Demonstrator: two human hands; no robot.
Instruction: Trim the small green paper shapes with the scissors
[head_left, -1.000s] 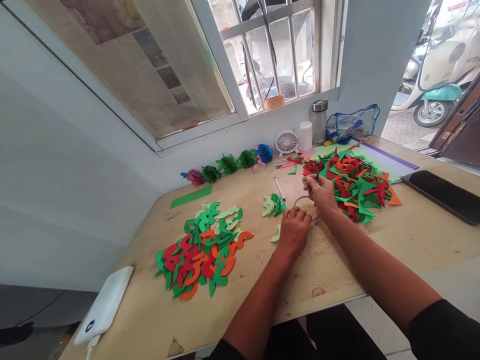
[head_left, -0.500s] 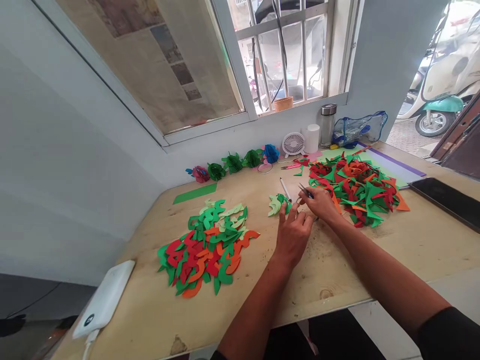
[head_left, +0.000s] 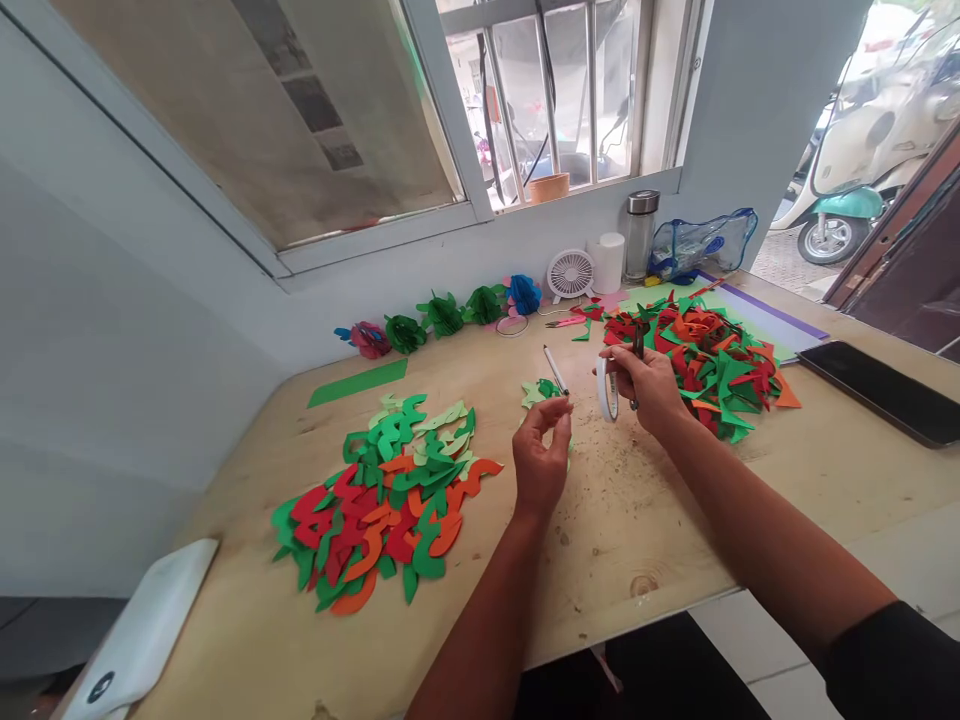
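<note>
The right hand (head_left: pixel 646 385) has lifted a tape roll (head_left: pixel 606 389) and scissors (head_left: pixel 637 345) off the surface (head_left: pixel 675 500), grip clenched around both, while the left hand (head_left: pixel 541 455) has risen, fingertips pinched together.

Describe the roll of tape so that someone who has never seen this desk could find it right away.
Start at the wooden table under the barred window, then go to the heap of red, green and orange paper scraps on its right side. Just left of that heap, the right hand holds the tape roll up off the table. It is the only thin white ring there, standing on edge.
</note>
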